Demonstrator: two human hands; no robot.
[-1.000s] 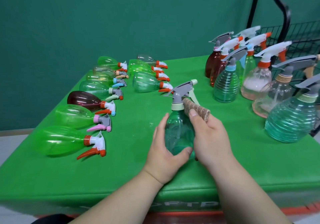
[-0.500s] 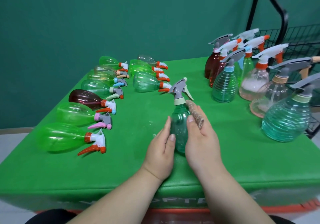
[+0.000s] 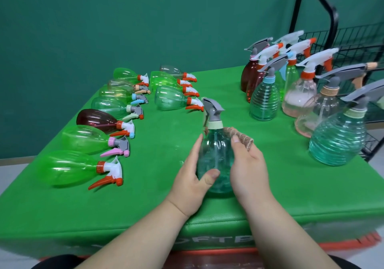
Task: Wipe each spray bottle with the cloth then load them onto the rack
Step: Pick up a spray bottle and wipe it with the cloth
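A teal spray bottle [image 3: 215, 154] with a grey trigger head stands upright near the front middle of the green table [image 3: 166, 202]. My left hand [image 3: 193, 179] grips its left side, thumb across the front. My right hand [image 3: 247, 169] presses a brown cloth [image 3: 239, 138] against the bottle's right shoulder; the cloth sticks out past my fingers. Several bottles lie on their sides at the left, such as a green bottle [image 3: 70, 168] and a brown bottle [image 3: 97, 120]. Several upright bottles [image 3: 264, 100] stand at the right. The black wire rack [image 3: 353, 40] is at the far right.
A large ribbed teal bottle [image 3: 336, 140] stands close to the table's right edge, beside the rack. A dark green wall runs behind the table. The table's front edge is just below my wrists.
The bottle has turned in my hands, so its trigger head now faces away. My left thumb has come round onto the bottle's front, and the cloth has slid over the bottle's shoulder.
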